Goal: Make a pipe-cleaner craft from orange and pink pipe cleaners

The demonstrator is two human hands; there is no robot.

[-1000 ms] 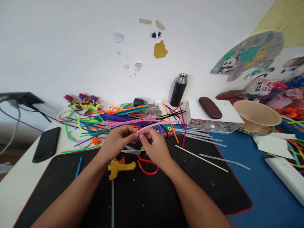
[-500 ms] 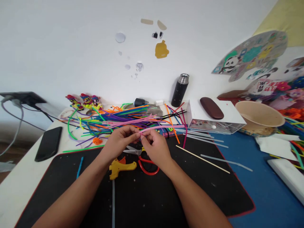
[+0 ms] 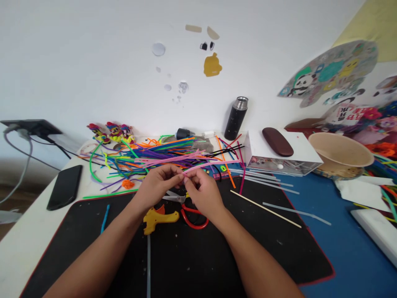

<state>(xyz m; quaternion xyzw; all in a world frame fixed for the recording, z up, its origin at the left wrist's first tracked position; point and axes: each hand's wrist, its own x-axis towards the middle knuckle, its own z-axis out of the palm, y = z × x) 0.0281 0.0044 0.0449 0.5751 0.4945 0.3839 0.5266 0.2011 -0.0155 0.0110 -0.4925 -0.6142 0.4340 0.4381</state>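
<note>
Pinched between the fingertips of my left hand (image 3: 163, 182) and my right hand (image 3: 201, 188) is a pink pipe cleaner (image 3: 214, 164). Its long free part sticks out to the right above my right hand, while the end between my fingertips is mostly hidden. Both hands are closed and almost touch each other over the black mat (image 3: 192, 265). Right below them lie scissors (image 3: 195, 226) with red handles, partly covered by my right hand. A yellow glue gun (image 3: 161, 218) with a glue stick at its back rests beside the scissors.
A heap of coloured pipe cleaners (image 3: 167, 153) spreads behind my hands. A black phone (image 3: 65, 187) lies at left. An uncapped black flask (image 3: 236, 119), a white box (image 3: 282, 155) with a glasses case (image 3: 277, 141) on top and a beige bowl (image 3: 341, 151) stand at right. A wooden stick (image 3: 265, 208) crosses the mat.
The free part of the pink pipe cleaner has swung slightly. My hands keep the same pinch at nearly the same place. The whole view has shifted a little.
</note>
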